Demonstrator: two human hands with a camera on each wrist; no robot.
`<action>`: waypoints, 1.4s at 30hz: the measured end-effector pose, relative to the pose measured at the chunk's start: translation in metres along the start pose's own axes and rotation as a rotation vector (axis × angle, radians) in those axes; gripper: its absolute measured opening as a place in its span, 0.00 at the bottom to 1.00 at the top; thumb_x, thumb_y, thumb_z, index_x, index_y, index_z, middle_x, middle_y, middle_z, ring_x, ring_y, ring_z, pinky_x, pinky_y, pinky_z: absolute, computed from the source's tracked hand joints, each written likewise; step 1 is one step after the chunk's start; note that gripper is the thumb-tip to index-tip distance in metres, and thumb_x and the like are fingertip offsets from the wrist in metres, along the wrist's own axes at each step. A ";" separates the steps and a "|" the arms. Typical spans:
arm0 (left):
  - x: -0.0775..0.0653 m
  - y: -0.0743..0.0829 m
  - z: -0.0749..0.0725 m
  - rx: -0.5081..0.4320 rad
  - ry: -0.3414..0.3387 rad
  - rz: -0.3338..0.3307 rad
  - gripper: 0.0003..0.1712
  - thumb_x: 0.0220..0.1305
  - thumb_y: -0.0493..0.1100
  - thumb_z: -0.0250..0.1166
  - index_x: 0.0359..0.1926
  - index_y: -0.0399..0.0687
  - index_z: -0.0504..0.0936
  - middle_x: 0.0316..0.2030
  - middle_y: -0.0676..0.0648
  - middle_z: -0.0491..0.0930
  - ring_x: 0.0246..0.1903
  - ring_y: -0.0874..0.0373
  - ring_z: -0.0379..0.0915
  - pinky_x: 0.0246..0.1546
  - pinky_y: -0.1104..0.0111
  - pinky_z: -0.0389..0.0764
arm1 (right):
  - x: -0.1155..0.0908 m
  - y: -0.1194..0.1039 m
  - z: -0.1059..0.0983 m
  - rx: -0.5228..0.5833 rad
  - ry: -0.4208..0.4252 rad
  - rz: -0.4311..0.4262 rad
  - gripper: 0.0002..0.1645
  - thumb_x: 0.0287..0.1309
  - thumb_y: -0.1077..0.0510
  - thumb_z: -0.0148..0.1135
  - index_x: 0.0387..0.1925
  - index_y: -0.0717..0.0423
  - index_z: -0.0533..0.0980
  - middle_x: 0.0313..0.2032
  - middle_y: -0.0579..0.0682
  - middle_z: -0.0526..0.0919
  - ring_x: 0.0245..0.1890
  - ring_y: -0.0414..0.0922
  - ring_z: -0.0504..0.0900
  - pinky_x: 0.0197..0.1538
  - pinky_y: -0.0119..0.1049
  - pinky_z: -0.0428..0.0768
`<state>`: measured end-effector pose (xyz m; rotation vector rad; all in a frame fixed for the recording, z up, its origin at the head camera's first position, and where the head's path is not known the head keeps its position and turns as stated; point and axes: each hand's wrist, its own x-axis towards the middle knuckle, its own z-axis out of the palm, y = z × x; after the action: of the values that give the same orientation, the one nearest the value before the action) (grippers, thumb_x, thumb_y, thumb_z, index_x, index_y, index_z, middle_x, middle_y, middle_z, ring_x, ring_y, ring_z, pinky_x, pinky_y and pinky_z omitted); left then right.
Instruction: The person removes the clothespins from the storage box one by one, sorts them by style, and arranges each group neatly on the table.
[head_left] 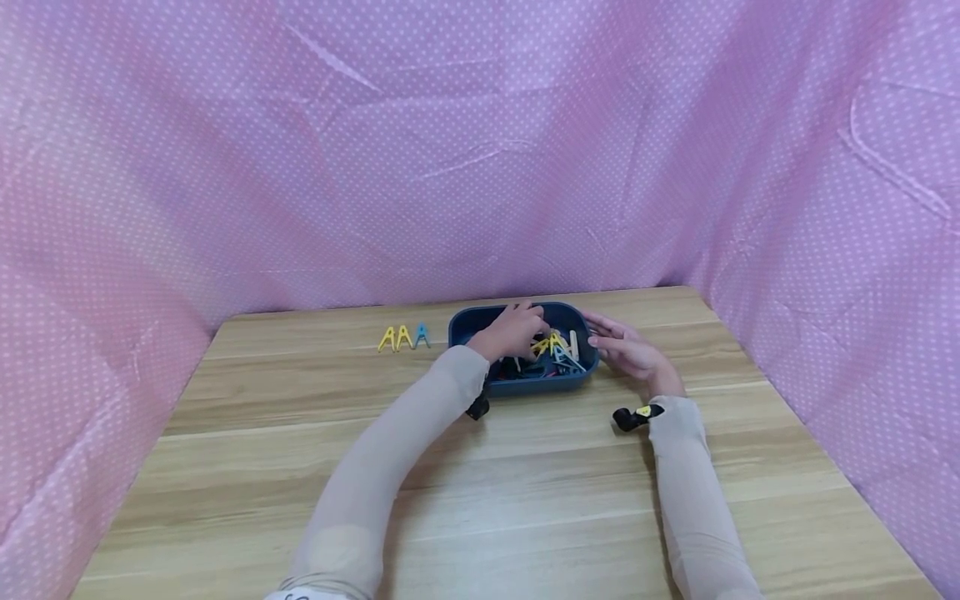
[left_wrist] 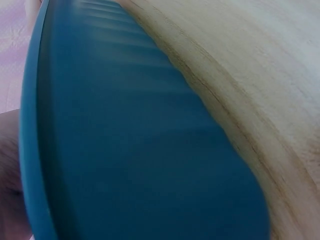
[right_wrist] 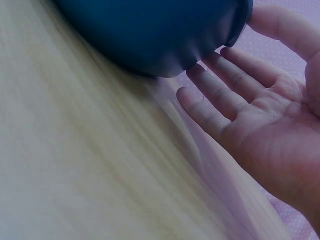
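A dark blue basin [head_left: 542, 387] stands toward the back of the table, with a jumble of clothespins in it. Among these are yellow clothespins [head_left: 555, 342], a pale cream one [head_left: 573, 345] and light blue ones. My left hand [head_left: 514, 332] reaches over the near rim into the basin, fingers bent down at the clothespins; its fingertips are hidden, and I cannot tell whether they pinch one. At the basin's right end is my right hand [head_left: 632, 353], thumb at the rim. In the right wrist view its extended fingers [right_wrist: 212, 92] lie against the basin wall [right_wrist: 145, 32].
Left of the basin, two yellow clothespins [head_left: 395, 337] and a blue clothespin [head_left: 422, 335] lie in a row on the wooden table [head_left: 495, 500]. A pink dotted curtain [head_left: 465, 167] hangs behind and at both sides. Each wrist carries a small black camera [head_left: 630, 418].
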<state>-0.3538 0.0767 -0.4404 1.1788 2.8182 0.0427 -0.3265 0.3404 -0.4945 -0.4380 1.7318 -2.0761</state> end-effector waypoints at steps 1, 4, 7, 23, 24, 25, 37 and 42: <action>0.000 0.000 0.000 0.001 -0.002 0.003 0.30 0.59 0.53 0.76 0.62 0.58 0.83 0.54 0.52 0.76 0.54 0.54 0.65 0.62 0.55 0.70 | 0.000 0.000 0.000 0.002 -0.001 0.001 0.39 0.73 0.73 0.42 0.79 0.66 0.42 0.72 0.46 0.63 0.65 0.32 0.73 0.65 0.26 0.73; -0.001 0.001 -0.001 -0.002 -0.009 0.013 0.30 0.59 0.53 0.76 0.62 0.58 0.83 0.54 0.52 0.76 0.54 0.54 0.65 0.61 0.54 0.70 | 0.000 0.000 0.000 0.009 -0.008 -0.001 0.39 0.73 0.73 0.42 0.79 0.67 0.42 0.68 0.41 0.67 0.65 0.32 0.73 0.64 0.26 0.73; -0.001 0.002 -0.003 -0.007 -0.014 0.013 0.29 0.59 0.52 0.76 0.62 0.58 0.83 0.54 0.52 0.75 0.54 0.54 0.64 0.61 0.55 0.70 | 0.000 0.000 -0.001 0.012 -0.017 -0.009 0.39 0.73 0.74 0.42 0.79 0.67 0.42 0.67 0.40 0.68 0.65 0.33 0.73 0.64 0.26 0.73; 0.000 -0.002 -0.001 -0.003 -0.035 0.000 0.31 0.58 0.56 0.76 0.63 0.59 0.82 0.55 0.52 0.73 0.57 0.53 0.64 0.71 0.49 0.63 | 0.002 0.000 0.005 0.007 -0.014 -0.009 0.40 0.73 0.71 0.45 0.79 0.67 0.42 0.73 0.50 0.62 0.66 0.33 0.72 0.65 0.27 0.73; 0.000 -0.002 0.000 -0.006 -0.037 -0.004 0.31 0.58 0.56 0.76 0.63 0.59 0.82 0.55 0.52 0.73 0.57 0.53 0.64 0.71 0.49 0.63 | 0.002 0.000 0.004 0.008 -0.020 -0.013 0.40 0.73 0.72 0.45 0.79 0.67 0.42 0.74 0.50 0.62 0.66 0.33 0.72 0.65 0.27 0.73; 0.001 -0.002 0.000 -0.009 -0.038 -0.006 0.31 0.58 0.56 0.76 0.63 0.59 0.82 0.55 0.52 0.73 0.56 0.53 0.64 0.70 0.50 0.64 | 0.001 0.000 0.004 0.012 -0.020 -0.017 0.40 0.73 0.72 0.45 0.79 0.67 0.42 0.73 0.49 0.63 0.66 0.33 0.72 0.65 0.27 0.73; 0.003 0.000 -0.001 -0.003 -0.064 -0.038 0.34 0.61 0.60 0.72 0.67 0.59 0.79 0.62 0.49 0.70 0.62 0.52 0.62 0.70 0.53 0.64 | 0.001 0.002 0.001 0.008 0.004 -0.025 0.38 0.73 0.74 0.41 0.79 0.68 0.43 0.67 0.39 0.70 0.65 0.33 0.72 0.65 0.26 0.72; 0.002 -0.005 0.001 -0.003 -0.067 -0.035 0.32 0.62 0.61 0.71 0.65 0.60 0.80 0.61 0.49 0.70 0.61 0.52 0.63 0.70 0.53 0.65 | 0.001 0.002 -0.001 0.019 0.005 -0.032 0.38 0.73 0.74 0.41 0.79 0.68 0.43 0.67 0.40 0.70 0.66 0.33 0.72 0.65 0.26 0.72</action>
<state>-0.3581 0.0746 -0.4419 1.1077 2.7787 0.0044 -0.3275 0.3404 -0.4970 -0.4580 1.7170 -2.1154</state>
